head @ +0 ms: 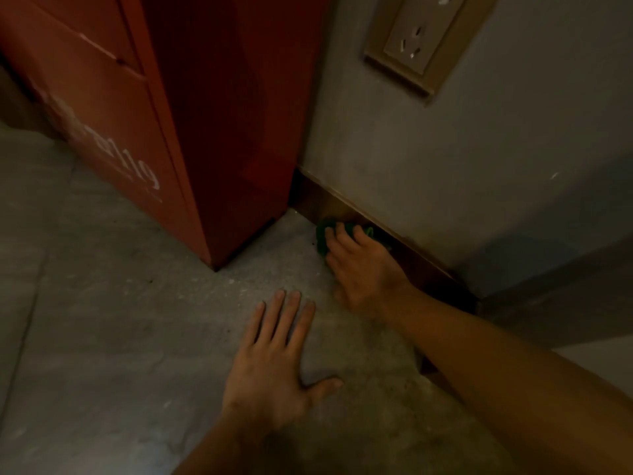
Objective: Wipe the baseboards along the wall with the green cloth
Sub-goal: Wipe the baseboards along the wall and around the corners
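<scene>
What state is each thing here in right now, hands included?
Right hand: fingers pressing the green cloth against the baseboard.
Green cloth: bunched, mostly hidden under the fingers.
Left hand: flat on the floor, fingers spread, holding nothing.
Baseboard: brown, partly covered by the cloth.
Wall socket: nothing plugged in.
Red cabinet: closed, standing against the wall.

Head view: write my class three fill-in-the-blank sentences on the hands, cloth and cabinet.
1. The right hand presses a ____ cloth against the baseboard.
2. The left hand lies flat on the ____.
3. The cabinet beside the wall is ____.

Missing words: green; floor; red
</scene>
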